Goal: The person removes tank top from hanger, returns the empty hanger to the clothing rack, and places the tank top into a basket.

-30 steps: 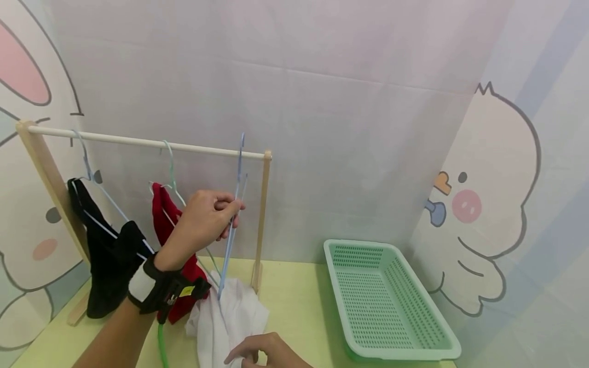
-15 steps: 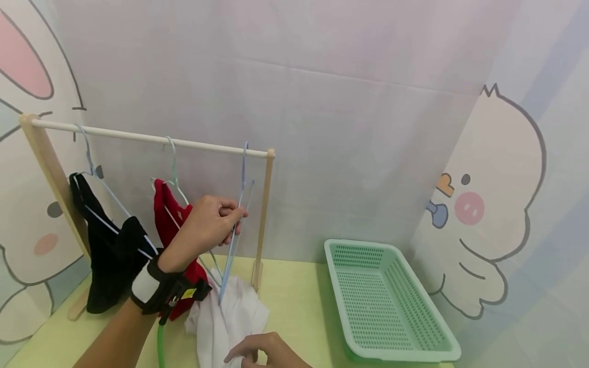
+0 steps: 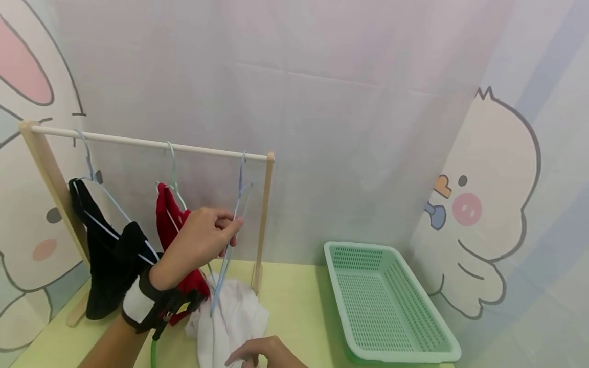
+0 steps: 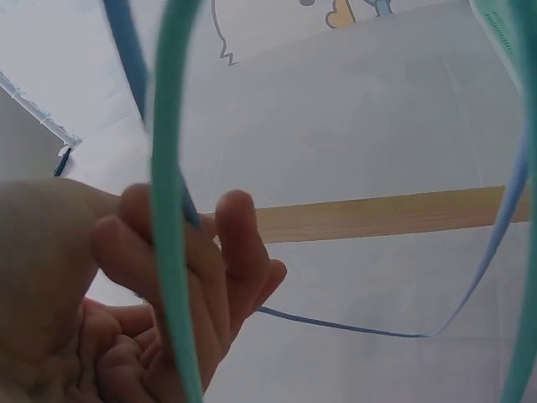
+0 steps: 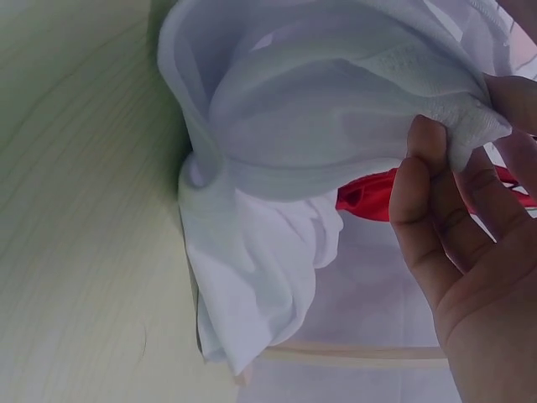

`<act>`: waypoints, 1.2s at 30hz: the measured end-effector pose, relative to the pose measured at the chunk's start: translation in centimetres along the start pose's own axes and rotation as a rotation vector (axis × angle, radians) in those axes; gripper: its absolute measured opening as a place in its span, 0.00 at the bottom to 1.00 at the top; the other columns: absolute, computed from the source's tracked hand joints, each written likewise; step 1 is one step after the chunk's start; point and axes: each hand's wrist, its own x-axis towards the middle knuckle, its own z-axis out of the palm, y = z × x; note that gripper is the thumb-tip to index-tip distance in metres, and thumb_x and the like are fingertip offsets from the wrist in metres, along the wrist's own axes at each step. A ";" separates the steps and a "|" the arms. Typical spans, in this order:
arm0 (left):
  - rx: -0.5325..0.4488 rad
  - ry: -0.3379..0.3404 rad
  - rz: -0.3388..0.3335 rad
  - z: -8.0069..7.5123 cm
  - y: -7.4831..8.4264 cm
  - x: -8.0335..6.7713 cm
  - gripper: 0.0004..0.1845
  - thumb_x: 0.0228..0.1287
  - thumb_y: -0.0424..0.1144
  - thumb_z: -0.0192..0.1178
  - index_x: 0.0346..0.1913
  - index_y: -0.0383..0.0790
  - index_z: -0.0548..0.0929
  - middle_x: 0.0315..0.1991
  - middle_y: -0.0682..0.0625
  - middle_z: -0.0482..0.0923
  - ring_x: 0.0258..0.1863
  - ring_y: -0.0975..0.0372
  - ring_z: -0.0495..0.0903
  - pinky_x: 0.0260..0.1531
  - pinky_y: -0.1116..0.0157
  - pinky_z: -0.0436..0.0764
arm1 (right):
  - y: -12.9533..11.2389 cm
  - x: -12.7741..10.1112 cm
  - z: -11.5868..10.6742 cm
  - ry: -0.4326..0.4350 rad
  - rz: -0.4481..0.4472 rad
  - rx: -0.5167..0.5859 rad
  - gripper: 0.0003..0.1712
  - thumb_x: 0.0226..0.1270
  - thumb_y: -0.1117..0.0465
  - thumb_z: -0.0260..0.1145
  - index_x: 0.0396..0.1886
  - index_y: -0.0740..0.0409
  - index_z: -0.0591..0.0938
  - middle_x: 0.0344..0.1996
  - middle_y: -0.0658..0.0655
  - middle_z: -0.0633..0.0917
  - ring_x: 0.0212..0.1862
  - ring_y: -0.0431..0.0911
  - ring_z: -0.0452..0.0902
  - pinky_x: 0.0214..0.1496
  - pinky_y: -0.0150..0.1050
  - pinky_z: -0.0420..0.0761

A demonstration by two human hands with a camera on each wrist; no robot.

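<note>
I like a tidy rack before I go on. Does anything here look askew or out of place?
Yes. The white garment lies crumpled on the table by the rack's right post, not hung. The blue hanger tilts, pinched by the left hand; the right hand pinches the garment's edge.

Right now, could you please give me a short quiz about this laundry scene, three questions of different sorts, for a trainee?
1. True or false: the left hand holds the light blue hanger that hangs on the white rail.
2. What does the right hand pinch? A) the red garment B) the white garment C) the green basket
3. Fill in: the green basket holds ____.

Key
1. True; its hook sits over the rail near the right post.
2. B; the white garment lies bunched on the table, below the hanger.
3. Nothing; it stands empty to the right of the rack.
</note>
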 end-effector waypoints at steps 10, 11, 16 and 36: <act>0.210 0.282 0.124 0.1 1.6 -3.9 0.25 0.75 0.40 0.68 0.69 0.34 0.80 0.50 0.40 0.90 0.34 0.57 0.89 0.38 0.51 0.90 | 0.4 0.1 0.1 0.029 -0.020 -0.020 0.13 0.78 0.70 0.62 0.55 0.62 0.89 0.28 0.55 0.80 0.33 0.24 0.70 0.41 0.22 0.79; 0.225 0.328 0.168 0.1 1.7 -4.6 0.25 0.73 0.39 0.69 0.69 0.35 0.80 0.50 0.41 0.90 0.34 0.57 0.89 0.37 0.51 0.91 | 0.4 0.1 0.1 0.041 -0.015 -0.020 0.14 0.77 0.70 0.62 0.54 0.62 0.89 0.27 0.53 0.79 0.32 0.24 0.70 0.40 0.22 0.79; 0.213 0.450 0.374 0.5 2.5 -8.5 0.29 0.59 0.31 0.79 0.64 0.41 0.85 0.47 0.52 0.90 0.33 0.67 0.87 0.33 0.64 0.89 | 0.7 0.1 0.2 0.111 0.011 -0.027 0.16 0.73 0.71 0.61 0.52 0.59 0.90 0.27 0.45 0.78 0.31 0.24 0.70 0.36 0.24 0.79; 0.004 -0.620 -0.041 6.0 -6.3 -11.0 0.18 0.69 0.46 0.72 0.60 0.53 0.85 0.45 0.62 0.83 0.38 0.70 0.83 0.36 0.65 0.88 | 1.8 1.1 -1.5 0.180 0.025 -0.305 0.10 0.75 0.69 0.69 0.50 0.57 0.90 0.32 0.43 0.87 0.33 0.25 0.73 0.38 0.26 0.81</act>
